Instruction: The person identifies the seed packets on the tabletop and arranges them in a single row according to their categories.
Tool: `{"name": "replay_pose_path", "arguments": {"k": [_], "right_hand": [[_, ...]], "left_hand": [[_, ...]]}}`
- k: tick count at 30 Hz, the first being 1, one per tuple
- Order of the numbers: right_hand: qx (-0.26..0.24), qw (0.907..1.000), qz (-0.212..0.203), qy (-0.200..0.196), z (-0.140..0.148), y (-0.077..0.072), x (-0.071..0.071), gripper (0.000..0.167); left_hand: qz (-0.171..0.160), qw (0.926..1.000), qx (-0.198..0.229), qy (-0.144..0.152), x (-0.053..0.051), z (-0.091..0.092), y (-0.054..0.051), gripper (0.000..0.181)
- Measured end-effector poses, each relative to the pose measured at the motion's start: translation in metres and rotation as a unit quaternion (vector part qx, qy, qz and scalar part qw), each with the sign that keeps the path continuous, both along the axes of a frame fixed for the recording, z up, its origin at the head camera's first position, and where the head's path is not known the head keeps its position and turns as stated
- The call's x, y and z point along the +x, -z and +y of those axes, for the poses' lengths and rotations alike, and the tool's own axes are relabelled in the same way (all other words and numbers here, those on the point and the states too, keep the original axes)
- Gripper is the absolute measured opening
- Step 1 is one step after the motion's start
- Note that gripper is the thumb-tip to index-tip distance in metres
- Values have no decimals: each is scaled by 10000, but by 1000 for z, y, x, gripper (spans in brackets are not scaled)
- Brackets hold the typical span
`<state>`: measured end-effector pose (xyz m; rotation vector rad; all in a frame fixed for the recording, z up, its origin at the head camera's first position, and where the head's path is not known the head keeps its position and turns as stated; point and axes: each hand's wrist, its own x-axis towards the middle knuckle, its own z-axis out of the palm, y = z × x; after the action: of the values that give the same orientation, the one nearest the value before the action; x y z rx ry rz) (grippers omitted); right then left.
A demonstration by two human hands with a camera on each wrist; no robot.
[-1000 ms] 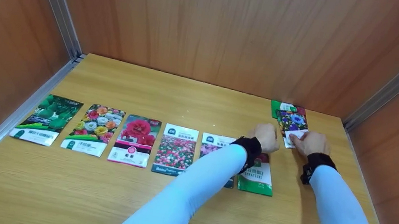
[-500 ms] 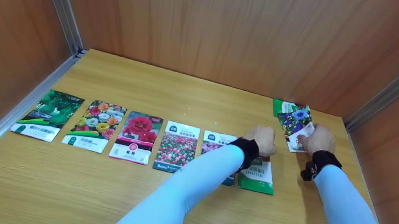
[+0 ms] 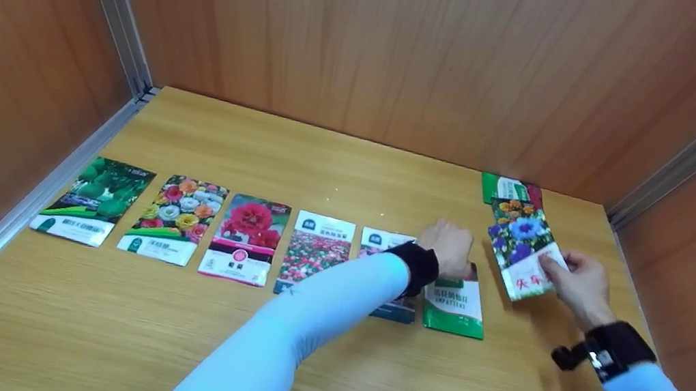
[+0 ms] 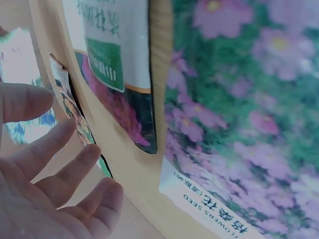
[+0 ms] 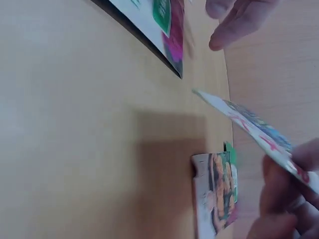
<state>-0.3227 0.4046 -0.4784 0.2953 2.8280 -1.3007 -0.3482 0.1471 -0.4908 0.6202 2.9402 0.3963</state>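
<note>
My right hand pinches a seed packet with blue flowers by its white lower end, thumb on top. In the right wrist view this blue-flower packet is raised off the table and tilted. Beneath it lies a packet with orange flowers, on top of a small pile by the back wall. My left hand hovers at the top of the green-and-white impatiens packet. In the left wrist view the left hand's fingers are loosely bent and hold nothing.
Several seed packets lie in a row to the left, among them a green one, a mixed-flower one, a red-flower one and a pink-flower one. Wooden panels enclose the table at the back and sides.
My right hand has lifted the blue-flower packet off the pile and drawn it toward me, uncovering the orange-flower packet. The left hand has shifted slightly.
</note>
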Motion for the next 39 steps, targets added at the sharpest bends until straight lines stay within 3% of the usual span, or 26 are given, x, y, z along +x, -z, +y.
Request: {"name": "replay_pose_path", "arguments": {"k": [3, 7, 12, 18, 23, 26, 31, 34, 39], "right_hand": [[-314, 9982, -507, -87, 10, 3, 19, 48], [-341, 9942, -972, -296, 17, 15, 38, 44], [306, 9915, -1197, -397, 20, 30, 51, 52], [988, 9847, -1346, -495, 23, 33, 57, 51], [1276, 9794, -1452, -582, 20, 29, 59, 52], [1721, 9725, -1388, -731, 17, 26, 57, 55], [2385, 9592, -1237, -884, 16, 17, 51, 63], [2387, 9605, -1166, -832, 16, 12, 42, 64], [2400, 9660, -789, -543, 19, 7, 19, 64]], "left_hand": [[101, 9995, -264, 172, 6, 2, -1, 27], [84, 9981, -448, 406, 15, 2, -2, 31], [62, 9956, -607, 709, 31, -4, -4, 36], [131, 9941, -651, 860, 45, -18, -7, 47], [285, 9939, -548, 917, 50, -39, -10, 52], [354, 9952, -407, 811, 51, -54, -11, 55], [663, 9963, 369, 406, 50, -75, -15, 44], [752, 9932, 835, 316, 50, -82, -19, 31], [583, 9921, 1064, 315, 52, -87, -22, 12]]}}
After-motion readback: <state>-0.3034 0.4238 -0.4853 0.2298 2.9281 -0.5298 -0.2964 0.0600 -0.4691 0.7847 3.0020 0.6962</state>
